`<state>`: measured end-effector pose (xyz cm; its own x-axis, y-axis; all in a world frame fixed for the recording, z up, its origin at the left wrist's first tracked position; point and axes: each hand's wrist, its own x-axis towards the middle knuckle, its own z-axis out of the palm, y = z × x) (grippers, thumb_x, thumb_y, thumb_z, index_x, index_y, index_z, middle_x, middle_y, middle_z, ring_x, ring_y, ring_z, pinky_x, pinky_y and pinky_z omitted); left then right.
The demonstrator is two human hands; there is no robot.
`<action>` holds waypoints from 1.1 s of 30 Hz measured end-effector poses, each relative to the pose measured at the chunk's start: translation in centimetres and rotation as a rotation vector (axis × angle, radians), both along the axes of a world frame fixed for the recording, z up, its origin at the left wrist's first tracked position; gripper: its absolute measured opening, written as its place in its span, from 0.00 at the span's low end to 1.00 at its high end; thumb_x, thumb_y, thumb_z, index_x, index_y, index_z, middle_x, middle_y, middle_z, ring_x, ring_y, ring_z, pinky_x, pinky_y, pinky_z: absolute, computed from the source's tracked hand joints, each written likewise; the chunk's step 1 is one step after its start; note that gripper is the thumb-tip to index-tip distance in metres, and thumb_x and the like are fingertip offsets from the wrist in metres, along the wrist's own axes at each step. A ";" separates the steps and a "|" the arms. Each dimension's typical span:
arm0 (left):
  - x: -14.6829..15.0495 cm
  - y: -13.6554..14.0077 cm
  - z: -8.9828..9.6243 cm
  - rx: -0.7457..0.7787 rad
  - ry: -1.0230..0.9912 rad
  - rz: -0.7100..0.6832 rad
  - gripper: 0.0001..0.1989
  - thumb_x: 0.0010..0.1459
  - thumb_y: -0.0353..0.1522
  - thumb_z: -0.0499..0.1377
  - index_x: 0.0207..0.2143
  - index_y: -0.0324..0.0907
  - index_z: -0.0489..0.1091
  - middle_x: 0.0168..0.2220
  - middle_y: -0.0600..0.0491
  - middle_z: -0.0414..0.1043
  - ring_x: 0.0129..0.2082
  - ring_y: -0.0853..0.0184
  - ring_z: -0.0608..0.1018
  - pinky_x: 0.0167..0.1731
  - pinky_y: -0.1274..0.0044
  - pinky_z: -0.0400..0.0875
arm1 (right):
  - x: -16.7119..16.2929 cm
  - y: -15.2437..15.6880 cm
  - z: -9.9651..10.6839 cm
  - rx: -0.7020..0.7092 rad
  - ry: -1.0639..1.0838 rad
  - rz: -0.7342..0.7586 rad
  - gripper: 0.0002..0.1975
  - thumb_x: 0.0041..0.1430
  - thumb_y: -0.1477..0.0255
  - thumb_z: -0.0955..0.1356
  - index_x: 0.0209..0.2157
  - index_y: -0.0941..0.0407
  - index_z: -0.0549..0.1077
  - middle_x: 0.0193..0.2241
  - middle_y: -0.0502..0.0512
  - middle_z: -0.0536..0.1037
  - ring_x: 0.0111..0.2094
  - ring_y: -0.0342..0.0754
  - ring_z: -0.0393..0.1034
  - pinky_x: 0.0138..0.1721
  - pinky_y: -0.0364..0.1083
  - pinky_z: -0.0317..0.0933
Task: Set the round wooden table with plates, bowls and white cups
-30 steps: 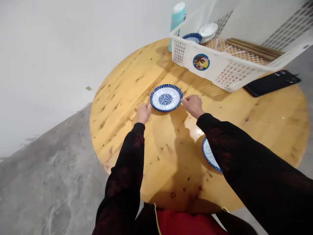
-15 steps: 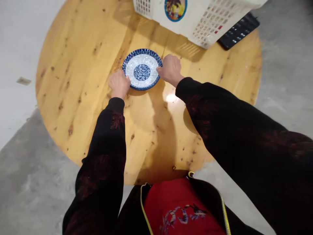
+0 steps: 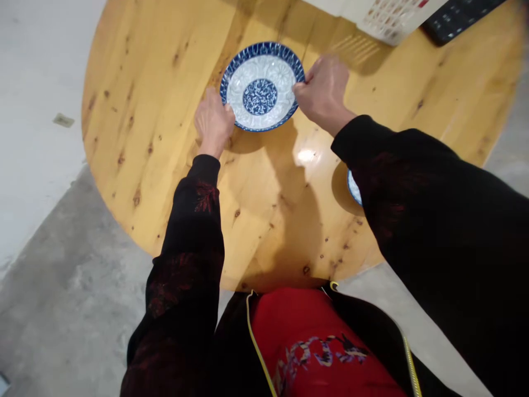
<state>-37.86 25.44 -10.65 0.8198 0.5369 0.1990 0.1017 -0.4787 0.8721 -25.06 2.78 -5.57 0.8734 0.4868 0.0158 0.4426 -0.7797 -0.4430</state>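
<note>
A round blue-and-white plate (image 3: 260, 96) with a dark blue patterned rim and a blue centre is held between my two hands over the wooden table. My left hand (image 3: 214, 120) grips its left edge, thumb on the rim and the other fingers out of sight beneath. On the opposite edge, my right hand (image 3: 324, 92) is closed with its thumb over the rim. A shadow lies on the table just below the plate. Part of a second blue-and-white dish (image 3: 354, 188) shows beside my right forearm, most of it hidden by the sleeve.
The round wooden table (image 3: 165, 110) has its curved edge at the left and near side. At the far right stands a white plastic basket (image 3: 392, 22) with slotted walls. A black tray-like object (image 3: 458, 19) sits beside it, partly out of frame.
The plate, held in both hands, looks larger and closer, lifted up from the table. The view has shifted, so the basket sits higher and the second dish now shows by my right sleeve.
</note>
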 end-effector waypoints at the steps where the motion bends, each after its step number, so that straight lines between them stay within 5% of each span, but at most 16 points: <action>1: -1.4 -0.3 0.7 0.028 0.038 0.061 0.17 0.52 0.30 0.68 0.29 0.49 0.58 0.26 0.50 0.64 0.40 0.52 0.75 0.39 0.65 0.70 | -1.5 -0.3 1.3 0.003 0.036 -0.090 0.06 0.62 0.78 0.66 0.36 0.66 0.74 0.42 0.71 0.80 0.46 0.54 0.75 0.50 0.54 0.66; 4: -7.2 -2.0 3.4 0.101 0.154 0.186 0.16 0.57 0.28 0.66 0.31 0.47 0.58 0.25 0.55 0.61 0.33 0.61 0.73 0.37 0.69 0.67 | -6.6 -1.5 4.0 0.066 0.110 -0.102 0.04 0.59 0.78 0.68 0.33 0.63 0.75 0.37 0.64 0.81 0.41 0.50 0.74 0.47 0.50 0.66; 6: -12.0 -3.1 4.9 0.080 0.181 0.183 0.15 0.60 0.30 0.65 0.32 0.46 0.59 0.26 0.58 0.61 0.30 0.67 0.72 0.36 0.73 0.66 | -10.5 -2.4 4.0 0.111 0.172 -0.037 0.03 0.58 0.77 0.69 0.30 0.61 0.74 0.32 0.60 0.80 0.36 0.48 0.72 0.44 0.50 0.66; 11: -24.0 -3.8 5.6 -0.037 0.236 0.210 0.12 0.62 0.31 0.64 0.32 0.43 0.61 0.27 0.60 0.64 0.27 0.73 0.69 0.31 0.79 0.64 | -20.8 -2.7 -0.6 0.261 0.392 0.081 0.09 0.59 0.70 0.70 0.27 0.54 0.66 0.24 0.51 0.74 0.28 0.48 0.70 0.39 0.51 0.68; 15: -30.0 -3.5 5.0 -0.114 0.304 0.251 0.10 0.59 0.28 0.62 0.30 0.43 0.61 0.24 0.61 0.62 0.24 0.74 0.67 0.28 0.80 0.62 | -26.8 -1.9 -3.4 0.312 0.540 0.068 0.09 0.58 0.69 0.69 0.28 0.52 0.64 0.22 0.50 0.73 0.27 0.51 0.71 0.36 0.51 0.68; 24: -32.2 -5.9 2.4 -0.203 0.322 0.176 0.06 0.58 0.27 0.58 0.31 0.44 0.63 0.25 0.59 0.65 0.25 0.71 0.71 0.29 0.78 0.64 | -30.6 -4.9 -3.9 0.231 0.566 -0.086 0.05 0.55 0.71 0.66 0.27 0.52 0.64 0.22 0.52 0.73 0.27 0.51 0.70 0.31 0.48 0.63; 33: -32.2 -4.9 0.4 -0.245 0.377 0.183 0.05 0.57 0.29 0.59 0.31 0.44 0.64 0.27 0.57 0.68 0.28 0.68 0.73 0.32 0.77 0.67 | -32.4 -4.8 -3.6 0.177 0.593 -0.130 0.07 0.57 0.72 0.66 0.27 0.52 0.62 0.23 0.51 0.75 0.29 0.50 0.72 0.34 0.46 0.63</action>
<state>-70.08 20.51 -10.29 0.6984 0.6726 -0.2444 0.4958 -0.2084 0.8431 -57.50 -2.07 -9.21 0.8104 0.4102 -0.4184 -0.0116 -0.7027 -0.7113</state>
